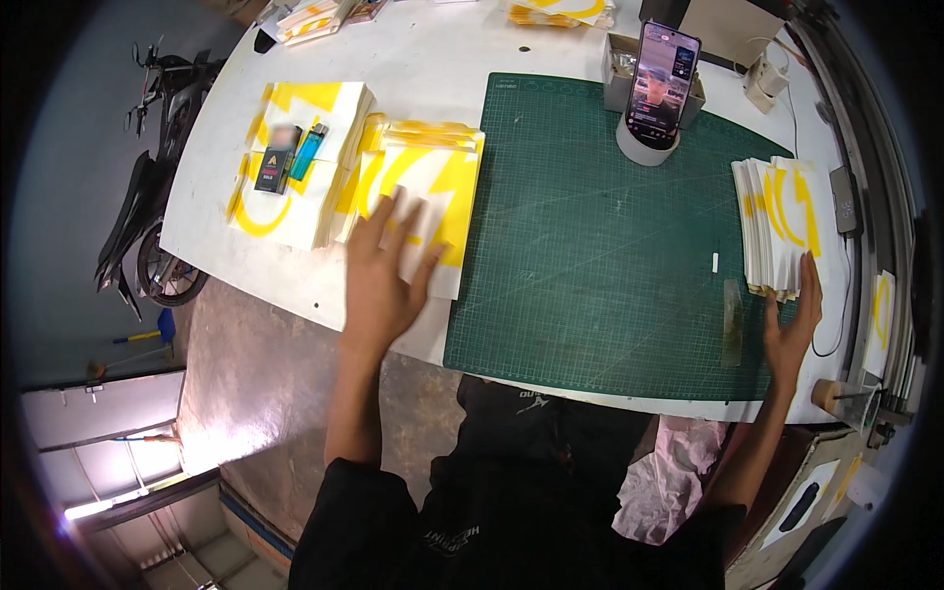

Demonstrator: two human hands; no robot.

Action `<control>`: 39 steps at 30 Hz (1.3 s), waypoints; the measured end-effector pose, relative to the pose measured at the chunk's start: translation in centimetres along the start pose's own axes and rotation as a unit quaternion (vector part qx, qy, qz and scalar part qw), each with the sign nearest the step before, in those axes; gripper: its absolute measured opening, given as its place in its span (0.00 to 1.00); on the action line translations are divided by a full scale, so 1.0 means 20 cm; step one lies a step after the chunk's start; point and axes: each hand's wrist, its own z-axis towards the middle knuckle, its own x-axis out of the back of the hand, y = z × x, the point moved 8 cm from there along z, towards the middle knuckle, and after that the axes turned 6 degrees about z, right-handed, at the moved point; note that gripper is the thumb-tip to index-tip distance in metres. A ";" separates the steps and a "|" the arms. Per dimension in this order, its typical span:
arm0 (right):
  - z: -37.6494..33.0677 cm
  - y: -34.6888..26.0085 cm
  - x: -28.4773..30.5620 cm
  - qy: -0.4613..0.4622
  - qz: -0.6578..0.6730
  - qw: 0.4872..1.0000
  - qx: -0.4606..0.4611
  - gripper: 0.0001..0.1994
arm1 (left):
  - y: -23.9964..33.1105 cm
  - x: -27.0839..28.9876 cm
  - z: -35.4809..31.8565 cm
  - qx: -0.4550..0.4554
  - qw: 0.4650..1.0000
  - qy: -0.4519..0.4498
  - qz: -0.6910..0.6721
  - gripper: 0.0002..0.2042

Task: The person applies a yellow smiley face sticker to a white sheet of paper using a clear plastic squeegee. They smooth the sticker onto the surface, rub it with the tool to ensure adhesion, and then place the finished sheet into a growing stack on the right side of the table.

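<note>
My left hand (385, 280), fingers spread, is over the near part of a stack of white sheets with yellow print (442, 187); whether it touches them I cannot tell. Left of that lies a thicker pile of similar printed sheets (324, 211), with a small dark box (275, 162) and a blue lighter (309, 152) on top. At the right edge of the green cutting mat (590, 246), a fanned stack of white-and-yellow pieces (772, 216) lies on the table. My right hand (793, 324) is at its near end, thumb and fingers apart, fingertips against the stack's edge.
A lit phone (664, 84) leans in a round white holder (646, 146) at the mat's far side, before a grey box (618, 74). A clear ruler (732, 324) and small white strip (715, 263) lie on the mat. Cables and a power socket (765, 84) line the right.
</note>
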 end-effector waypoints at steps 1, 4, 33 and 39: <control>0.04 0.04 -0.02 -0.021 -0.007 1.000 0.014 0.30 | 0.04 -0.05 -0.03 -0.006 0.999 -0.050 0.007 0.29; 0.00 0.21 -0.07 -0.138 -0.081 0.986 0.036 0.34 | 0.09 -0.08 -0.16 0.010 0.998 -0.060 0.027 0.30; -0.66 -0.80 -0.08 -0.136 0.210 0.954 0.167 0.18 | 0.58 -0.60 -0.19 0.220 0.707 -0.304 -0.599 0.18; -0.63 -0.53 -0.27 -0.027 0.541 0.788 -0.293 0.26 | 0.64 -0.48 -0.23 0.219 0.587 -0.240 -0.742 0.18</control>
